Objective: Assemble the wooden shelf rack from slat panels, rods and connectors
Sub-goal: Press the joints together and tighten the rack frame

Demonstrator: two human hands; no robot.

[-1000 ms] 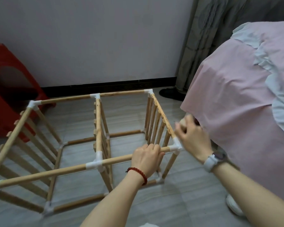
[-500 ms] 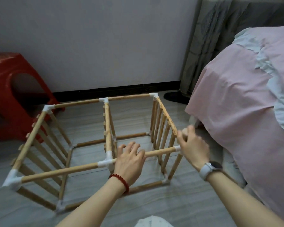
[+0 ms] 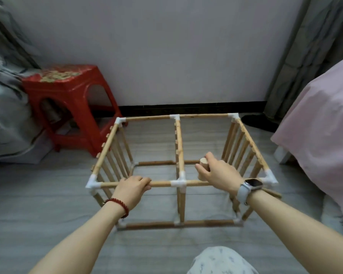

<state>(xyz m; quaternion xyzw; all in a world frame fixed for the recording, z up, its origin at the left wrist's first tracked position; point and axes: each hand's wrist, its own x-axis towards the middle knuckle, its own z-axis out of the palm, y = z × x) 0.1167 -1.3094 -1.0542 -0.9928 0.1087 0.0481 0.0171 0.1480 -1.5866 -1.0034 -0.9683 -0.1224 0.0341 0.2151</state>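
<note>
The wooden rack frame point(image 3: 178, 147) stands on the floor, built of rods, slat panels at left, middle and right, and white connectors point(image 3: 178, 182). My left hand point(image 3: 132, 189) grips the near top rod point(image 3: 160, 183) left of the middle connector. My right hand point(image 3: 218, 172) holds a short pale wooden cylinder point(image 3: 203, 169) just above the same rod, right of the middle panel. The near right corner connector point(image 3: 270, 178) shows beyond my wrist.
A red plastic stool point(image 3: 71, 103) stands at the back left beside grey bedding point(image 3: 6, 119). A pink-covered bed point(image 3: 321, 131) borders the right side, a grey curtain point(image 3: 305, 52) hangs behind it. The wall is close behind the frame. My knee point(image 3: 222, 261) shows at the bottom.
My left hand slid left along the near rod, past the middle connector, and closed round it. My right hand left the right corner and now hovers inward with the cylinder. The view shifted.
</note>
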